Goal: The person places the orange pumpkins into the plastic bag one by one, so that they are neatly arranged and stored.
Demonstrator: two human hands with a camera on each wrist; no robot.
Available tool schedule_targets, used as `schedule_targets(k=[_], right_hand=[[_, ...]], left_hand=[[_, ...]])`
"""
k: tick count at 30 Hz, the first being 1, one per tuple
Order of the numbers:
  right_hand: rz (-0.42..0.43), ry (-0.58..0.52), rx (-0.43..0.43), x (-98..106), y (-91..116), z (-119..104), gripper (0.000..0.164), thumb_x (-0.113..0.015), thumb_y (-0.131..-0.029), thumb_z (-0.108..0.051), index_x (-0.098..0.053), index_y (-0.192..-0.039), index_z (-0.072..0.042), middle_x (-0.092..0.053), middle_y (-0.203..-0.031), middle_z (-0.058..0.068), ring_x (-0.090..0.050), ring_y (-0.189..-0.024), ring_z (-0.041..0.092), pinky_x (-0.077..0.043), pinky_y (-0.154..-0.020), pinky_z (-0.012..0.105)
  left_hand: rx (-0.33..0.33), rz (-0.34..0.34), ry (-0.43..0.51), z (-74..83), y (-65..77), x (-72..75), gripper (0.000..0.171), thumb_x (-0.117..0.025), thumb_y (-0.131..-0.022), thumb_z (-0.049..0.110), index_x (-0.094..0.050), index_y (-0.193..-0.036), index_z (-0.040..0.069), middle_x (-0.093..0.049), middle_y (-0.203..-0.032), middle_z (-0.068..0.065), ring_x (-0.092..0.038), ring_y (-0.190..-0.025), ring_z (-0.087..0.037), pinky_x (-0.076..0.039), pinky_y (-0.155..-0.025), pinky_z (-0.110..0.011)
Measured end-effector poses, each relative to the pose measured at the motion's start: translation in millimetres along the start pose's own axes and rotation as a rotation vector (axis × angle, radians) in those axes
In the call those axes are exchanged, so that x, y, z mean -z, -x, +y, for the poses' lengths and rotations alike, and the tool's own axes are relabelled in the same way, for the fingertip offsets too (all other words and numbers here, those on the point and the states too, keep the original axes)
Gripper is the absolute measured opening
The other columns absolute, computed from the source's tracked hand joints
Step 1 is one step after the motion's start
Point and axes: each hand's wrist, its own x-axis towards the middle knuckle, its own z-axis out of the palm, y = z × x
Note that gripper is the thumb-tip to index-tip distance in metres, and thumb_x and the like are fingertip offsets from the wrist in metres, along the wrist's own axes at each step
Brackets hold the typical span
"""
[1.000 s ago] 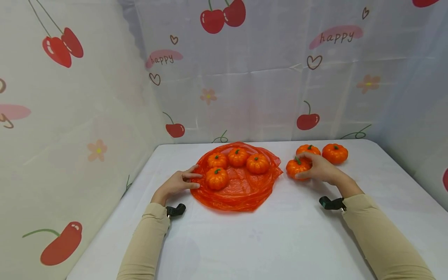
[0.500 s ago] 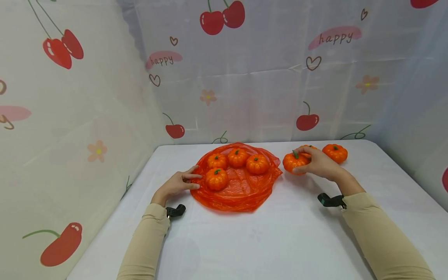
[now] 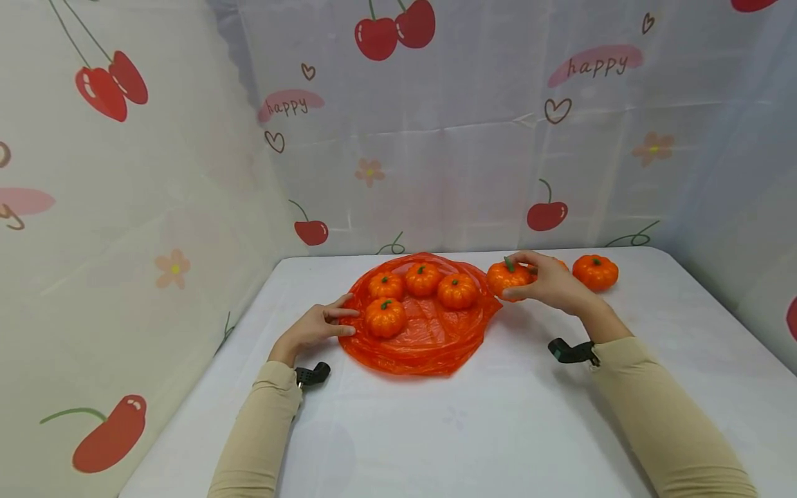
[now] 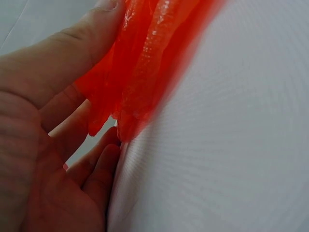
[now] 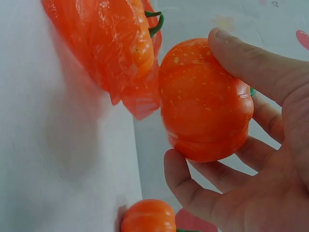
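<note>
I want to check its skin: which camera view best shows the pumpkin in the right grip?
The right wrist view: the pumpkin appears large, its speckled skin clear. The head view shows it small, partly covered; left wrist, not at all.

Table [image 3: 398,436] lay bare nearside of bag [image 3: 436,328]; four pumpkins [image 3: 386,319] blocked its back and left, near right free; left hand [image 3: 314,328] obstructed left rim

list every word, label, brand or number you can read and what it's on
"happy": left pink patch of the back curtain
"happy": right pink patch of the same curtain
"y", seemingly: cropped pink patch of the left curtain, word cut off
No readable text on the pumpkins or red plastic bag; wrist devices: any marking too small to read
</note>
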Motion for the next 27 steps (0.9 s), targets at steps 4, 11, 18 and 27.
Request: schedule_targets(k=[4, 11, 18, 27], right_hand=[[-0.001, -0.006, 0.001, -4, -2, -8, 0.081, -0.085, -0.083, -0.045, -0.047, -0.147, -0.015, -0.047, -0.155, 0.018, -0.039, -0.146, 0.047, -0.048, -0.109, 0.062], [-0.023, -0.03, 0.027, -14, -8, -21, 0.076, -0.084, -0.085, -0.043, -0.048, -0.145, -0.014, -0.046, -0.156, 0.017, -0.032, -0.15, 0.048, -0.046, -0.109, 0.064], [-0.038, -0.05, 0.079, -27, -13, -33, 0.068, -0.084, -0.086, -0.038, -0.053, -0.141, -0.014, -0.052, -0.15, 0.012, -0.034, -0.15, 0.046, -0.046, -0.11, 0.064], [-0.063, -0.09, 0.108, -39, -20, -45, 0.064, -0.085, -0.086, -0.036, -0.054, -0.138, -0.017, -0.051, -0.151, 0.011, -0.038, -0.148, 0.043, -0.05, -0.108, 0.059]], left_hand=[[0.002, 0.002, 0.001, 1.7, 1.0, 0.3, 0.045, -0.082, -0.089, 0.033, -0.073, -0.131, 0.02, -0.033, -0.169, 0.003, -0.019, -0.16, -0.034, -0.021, -0.128, -0.058], [0.001, 0.006, -0.004, -0.1, 0.5, 0.0, 0.045, -0.082, -0.088, 0.034, -0.073, -0.131, 0.02, -0.033, -0.169, 0.003, -0.019, -0.16, -0.034, -0.021, -0.128, -0.058], [-0.01, 0.005, -0.011, 0.8, 0.1, -0.1, 0.044, -0.082, -0.089, 0.032, -0.074, -0.131, 0.021, -0.035, -0.168, 0.004, -0.019, -0.16, -0.032, -0.02, -0.128, -0.059], [-0.003, 0.003, -0.004, 0.6, -0.1, 0.1, 0.043, -0.081, -0.09, 0.031, -0.073, -0.131, 0.021, -0.034, -0.168, 0.004, -0.019, -0.16, -0.033, -0.02, -0.128, -0.059]])
